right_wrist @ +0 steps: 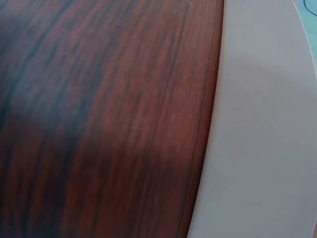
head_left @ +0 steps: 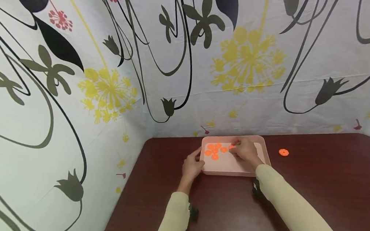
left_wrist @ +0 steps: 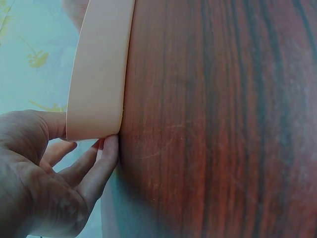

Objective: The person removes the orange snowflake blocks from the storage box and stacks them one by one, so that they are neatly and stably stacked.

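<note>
A shallow pink tray [head_left: 236, 168] lies on the table, its side wall [left_wrist: 99, 74] filling much of the left wrist view. With the thumb at the rim and fingers against the outside, my left hand [head_left: 192, 166] grips the tray's left end. Several flat orange discs [head_left: 215, 157] lie grouped in the tray's left half. Over the tray's interior, my right hand [head_left: 245, 150] has curled fingers, pinching an orange disc [head_left: 231, 146] at the fingertips. The hand partly hides that disc. In the right wrist view only the tray wall [right_wrist: 262, 129] and table show; the hand is outside it.
Another orange disc [head_left: 283, 152], with a small hole in its middle, lies on the dark wooden table [head_left: 325, 176] to the right of the tray. A patterned cloth [head_left: 175, 83] hangs behind the table and along its left side.
</note>
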The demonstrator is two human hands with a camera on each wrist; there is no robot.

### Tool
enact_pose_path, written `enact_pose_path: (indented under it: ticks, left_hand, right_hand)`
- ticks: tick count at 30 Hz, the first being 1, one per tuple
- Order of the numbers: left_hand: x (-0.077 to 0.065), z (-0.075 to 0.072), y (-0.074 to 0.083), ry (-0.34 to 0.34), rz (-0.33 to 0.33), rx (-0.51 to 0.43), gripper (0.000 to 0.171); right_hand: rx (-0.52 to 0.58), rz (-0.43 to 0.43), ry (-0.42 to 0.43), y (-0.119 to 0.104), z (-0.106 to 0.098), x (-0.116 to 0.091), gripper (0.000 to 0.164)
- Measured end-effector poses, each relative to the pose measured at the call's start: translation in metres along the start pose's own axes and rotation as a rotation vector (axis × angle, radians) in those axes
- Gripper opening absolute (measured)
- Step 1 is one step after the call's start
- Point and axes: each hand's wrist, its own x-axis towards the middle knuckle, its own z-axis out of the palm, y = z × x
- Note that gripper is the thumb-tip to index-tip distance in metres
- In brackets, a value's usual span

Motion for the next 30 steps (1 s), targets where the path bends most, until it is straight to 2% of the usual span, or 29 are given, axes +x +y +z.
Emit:
enact_pose_path:
  ticks: [6,12,20,30]
  left_hand:
    - [0.0,0.0,0.0,0.005,-0.008,0.012,0.071]
    - [-0.001,0.0,0.001,0.003,-0.003,0.012,0.071]
    - [-0.002,0.0,0.002,0.007,0.015,0.011,0.071]
    - [-0.003,0.001,0.002,0.005,-0.01,0.006,0.071]
  right_hand:
    - [-0.001,-0.017,0.006,0.0,0.001,-0.002,0.031]
    - [0.044,-0.036,-0.012,0.001,0.0,-0.002,0.03]
    - [0.213,0.004,-0.073,0.007,-0.002,-0.002,0.031]
    - [0.369,0.042,-0.102,0.01,-0.008,-0.006,0.035]
